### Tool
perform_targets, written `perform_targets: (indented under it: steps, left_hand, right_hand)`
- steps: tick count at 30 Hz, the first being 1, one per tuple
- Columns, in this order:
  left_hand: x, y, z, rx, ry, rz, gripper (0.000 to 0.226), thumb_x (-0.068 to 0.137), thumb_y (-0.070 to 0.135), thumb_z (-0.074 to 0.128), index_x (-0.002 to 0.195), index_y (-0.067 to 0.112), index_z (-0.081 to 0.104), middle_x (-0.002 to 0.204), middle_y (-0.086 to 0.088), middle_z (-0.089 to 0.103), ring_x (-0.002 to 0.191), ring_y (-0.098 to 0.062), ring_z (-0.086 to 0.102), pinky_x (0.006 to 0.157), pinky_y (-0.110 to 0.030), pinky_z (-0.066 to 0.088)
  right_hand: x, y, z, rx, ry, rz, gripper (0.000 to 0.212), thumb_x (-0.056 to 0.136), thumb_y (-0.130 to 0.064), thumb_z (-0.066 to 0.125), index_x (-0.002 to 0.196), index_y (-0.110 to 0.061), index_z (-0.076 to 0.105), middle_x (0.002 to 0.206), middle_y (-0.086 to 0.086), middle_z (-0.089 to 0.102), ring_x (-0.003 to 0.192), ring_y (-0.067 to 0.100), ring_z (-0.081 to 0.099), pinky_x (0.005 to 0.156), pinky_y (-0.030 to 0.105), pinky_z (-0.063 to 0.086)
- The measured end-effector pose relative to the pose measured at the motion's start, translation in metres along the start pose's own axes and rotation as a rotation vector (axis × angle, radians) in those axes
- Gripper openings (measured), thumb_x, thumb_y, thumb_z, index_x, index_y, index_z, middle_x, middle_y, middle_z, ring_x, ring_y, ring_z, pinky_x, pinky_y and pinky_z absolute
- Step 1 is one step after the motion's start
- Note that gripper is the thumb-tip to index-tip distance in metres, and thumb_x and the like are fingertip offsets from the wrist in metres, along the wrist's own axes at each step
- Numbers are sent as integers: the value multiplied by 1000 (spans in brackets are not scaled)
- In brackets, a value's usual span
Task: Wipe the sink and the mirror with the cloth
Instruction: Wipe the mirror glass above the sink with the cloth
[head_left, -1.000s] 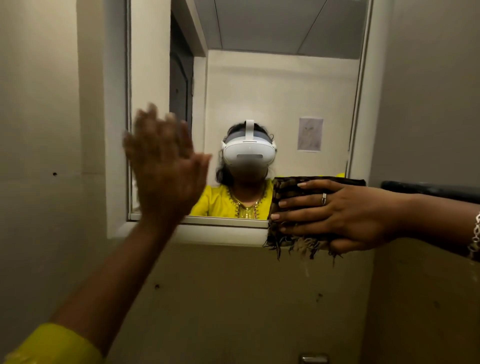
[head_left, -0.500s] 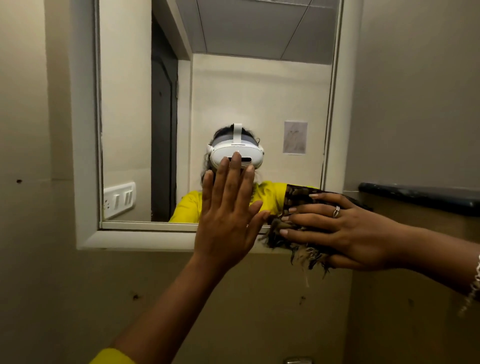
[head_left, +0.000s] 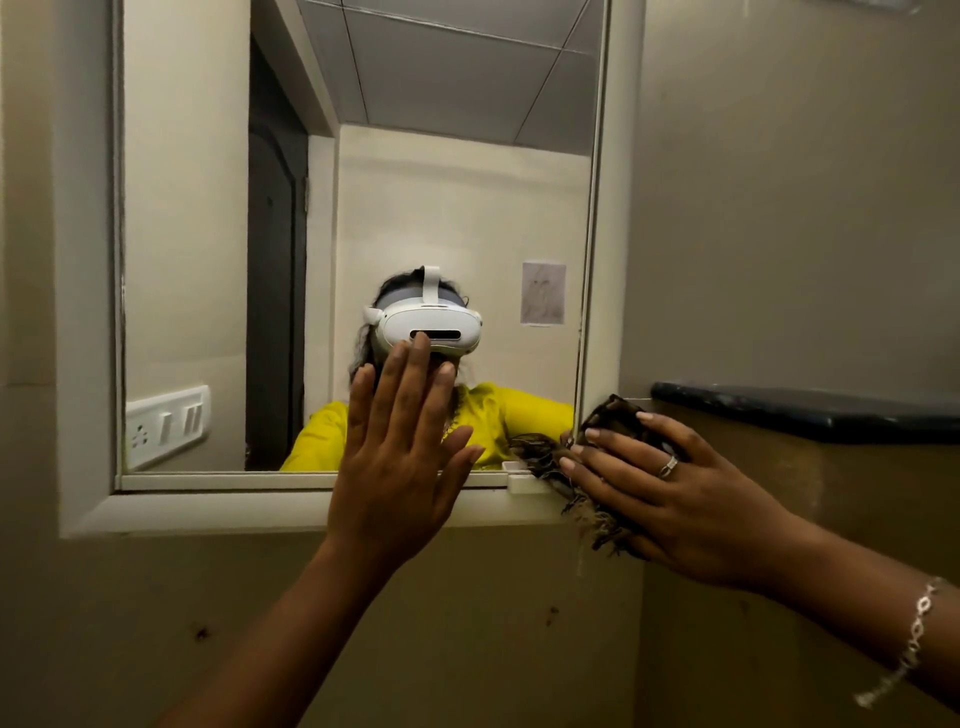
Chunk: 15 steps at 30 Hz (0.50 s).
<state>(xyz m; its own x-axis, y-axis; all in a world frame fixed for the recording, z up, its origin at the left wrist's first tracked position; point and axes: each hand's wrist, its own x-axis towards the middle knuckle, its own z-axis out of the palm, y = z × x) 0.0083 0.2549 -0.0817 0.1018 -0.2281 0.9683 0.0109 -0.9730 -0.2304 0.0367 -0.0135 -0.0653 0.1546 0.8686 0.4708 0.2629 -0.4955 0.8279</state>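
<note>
While right hand (head_left: 691, 499) presses one cloth (head_left: 613, 421), left hand (head_left: 400, 457) flat.

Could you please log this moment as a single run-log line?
right hand: presses cloth at mirror lower right corner | left hand: open, raised before mirror | sink: not visible

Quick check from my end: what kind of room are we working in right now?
Most likely a small bathroom or washroom. A framed wall mirror hangs on a plain wall, a dark ledge runs beside it, and the right hand presses a cloth at the mirror's lower corner. No sink is in view.
</note>
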Motion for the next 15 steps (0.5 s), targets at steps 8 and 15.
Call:
perform_targets:
  steps: [8, 15]
  left_hand:
    - [-1, 1, -1, -3, -5, 17, 59, 94, 45, 32, 137, 4, 35, 147, -20, 27, 139, -31, 20, 117, -44, 8]
    - [-1, 1, 0, 0, -13, 6, 59, 93, 46, 32, 137, 6, 34, 147, -19, 28, 139, -30, 20, 115, -48, 13]
  right_hand:
    - [24, -2, -14, -64, 89, 293, 51, 94, -38, 29, 135, -12, 46, 135, 8, 54, 128, 28, 47, 103, 50, 26]
    - [28, 0, -45, 961, 340, 798, 31, 88, -43, 36, 92, -23, 60, 81, -2, 66, 75, 26, 60, 69, 36, 44]
